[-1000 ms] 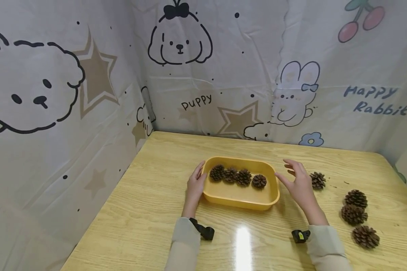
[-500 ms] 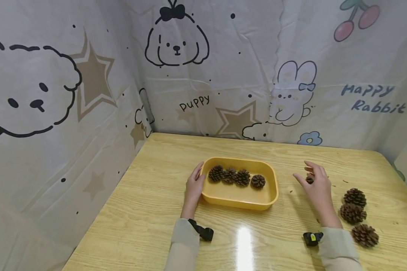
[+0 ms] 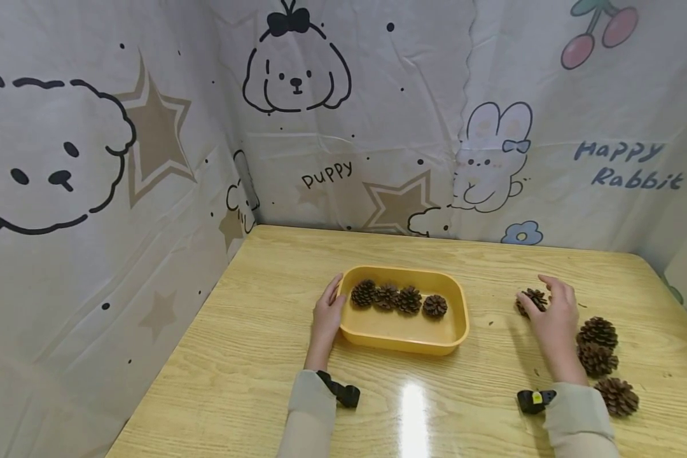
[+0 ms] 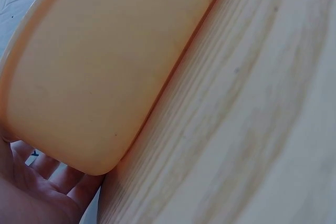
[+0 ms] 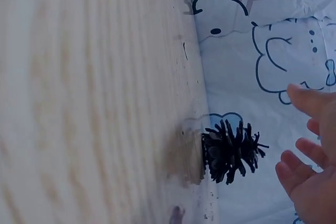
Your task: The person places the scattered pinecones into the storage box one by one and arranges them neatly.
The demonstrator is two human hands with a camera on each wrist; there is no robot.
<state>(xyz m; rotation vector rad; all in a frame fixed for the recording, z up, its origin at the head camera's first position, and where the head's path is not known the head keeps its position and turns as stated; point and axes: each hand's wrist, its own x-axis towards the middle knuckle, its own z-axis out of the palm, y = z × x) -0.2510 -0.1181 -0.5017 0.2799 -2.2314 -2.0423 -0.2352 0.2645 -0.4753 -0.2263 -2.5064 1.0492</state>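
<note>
A yellow plastic tray (image 3: 403, 343) sits mid-table with several pine cones (image 3: 409, 300) in a row inside it. My left hand (image 3: 326, 318) holds the tray's left end, thumb at the rim and fingers against the outer wall, as the left wrist view shows. My right hand (image 3: 555, 321) is beside a single pine cone (image 3: 530, 298) to the right of the tray, thumb and fingers spread apart. In the right wrist view this pine cone (image 5: 231, 151) stands on the table, with a gap between it and the fingers.
More pine cones (image 3: 598, 359) lie in a group at the right, partly behind the right wrist and sleeve. Small dark bits are scattered on the wooden table (image 3: 252, 356). A printed cloth (image 3: 320, 140) hangs along the table's back and left side.
My right hand has moved right, away from the tray's right end, to the lone pine cone. My left hand stays at the tray, and the tray's contents look the same.
</note>
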